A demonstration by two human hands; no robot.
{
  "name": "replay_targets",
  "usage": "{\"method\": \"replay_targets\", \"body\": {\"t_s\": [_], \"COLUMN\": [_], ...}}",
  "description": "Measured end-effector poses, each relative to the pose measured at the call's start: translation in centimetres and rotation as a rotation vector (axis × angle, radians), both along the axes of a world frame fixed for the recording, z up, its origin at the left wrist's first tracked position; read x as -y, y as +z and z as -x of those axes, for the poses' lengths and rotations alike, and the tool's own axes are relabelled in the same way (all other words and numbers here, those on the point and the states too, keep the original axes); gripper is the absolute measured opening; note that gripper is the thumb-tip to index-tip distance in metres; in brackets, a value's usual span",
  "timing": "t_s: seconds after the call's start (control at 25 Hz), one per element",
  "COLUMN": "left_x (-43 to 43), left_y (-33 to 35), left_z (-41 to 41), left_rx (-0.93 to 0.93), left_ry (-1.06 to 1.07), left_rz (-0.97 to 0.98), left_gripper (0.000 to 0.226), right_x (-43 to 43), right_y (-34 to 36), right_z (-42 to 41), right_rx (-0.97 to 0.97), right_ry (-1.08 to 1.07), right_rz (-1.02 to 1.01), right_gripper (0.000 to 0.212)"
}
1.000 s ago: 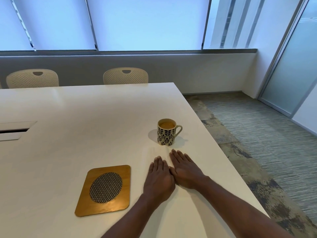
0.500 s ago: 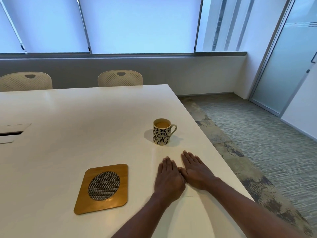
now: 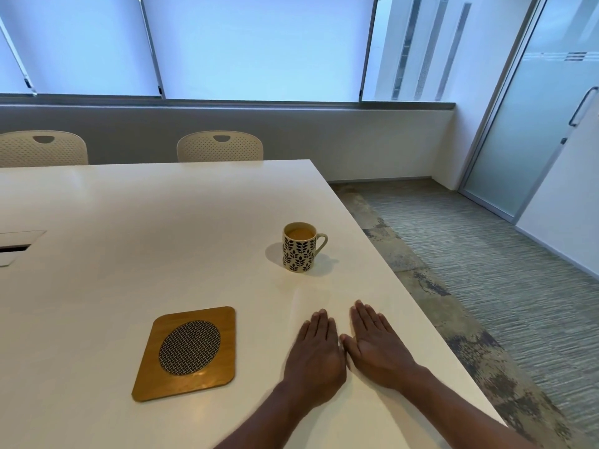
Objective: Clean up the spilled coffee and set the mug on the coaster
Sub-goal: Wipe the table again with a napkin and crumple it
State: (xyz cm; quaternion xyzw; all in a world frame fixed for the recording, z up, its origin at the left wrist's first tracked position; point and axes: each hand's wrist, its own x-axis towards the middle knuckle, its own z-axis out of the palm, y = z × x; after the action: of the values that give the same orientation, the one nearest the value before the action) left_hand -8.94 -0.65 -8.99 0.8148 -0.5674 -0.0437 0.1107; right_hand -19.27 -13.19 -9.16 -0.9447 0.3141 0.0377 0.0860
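Mug (image 3: 299, 251) holds coffee (image 3: 299, 233), apart from coaster (image 3: 186, 351); left hand (image 3: 316, 354), right hand (image 3: 372, 348) flat, grip spread.

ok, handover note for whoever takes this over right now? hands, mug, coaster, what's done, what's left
Hands: left hand and right hand lie flat on the table, palms down, side by side, holding nothing.
Mug: upright on the bare table beyond the hands, coffee inside, handle pointing right.
Coaster: wooden, left of the hands, nothing on it.
Done: nothing visible. No clear spill shows, and no cloth is in view.
Left: find and wipe any spill, then set the mug on the coaster.
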Motion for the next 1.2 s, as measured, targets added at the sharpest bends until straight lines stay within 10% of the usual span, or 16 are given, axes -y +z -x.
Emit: {"method": "replay_targets", "body": {"t_s": [0.68, 1.2], "left_x": [-1.2, 2.6], "left_y": [0.3, 1.1], "left_z": [-7.5, -9.9], "left_rx": [-0.056, -0.108], "left_ry": [0.368, 0.188], "left_rz": [0.079, -0.042], "left_gripper": [0.059, 0.062], "right_x": [-1.7, 1.5], "right_y": [0.8, 1.7], "right_z": [-9.5, -9.3], "right_rx": [0.002, -0.043], "right_ry": [0.286, 0.319], "right_rz": [0.021, 0.006], "right_gripper": [0.066, 0.076]}}
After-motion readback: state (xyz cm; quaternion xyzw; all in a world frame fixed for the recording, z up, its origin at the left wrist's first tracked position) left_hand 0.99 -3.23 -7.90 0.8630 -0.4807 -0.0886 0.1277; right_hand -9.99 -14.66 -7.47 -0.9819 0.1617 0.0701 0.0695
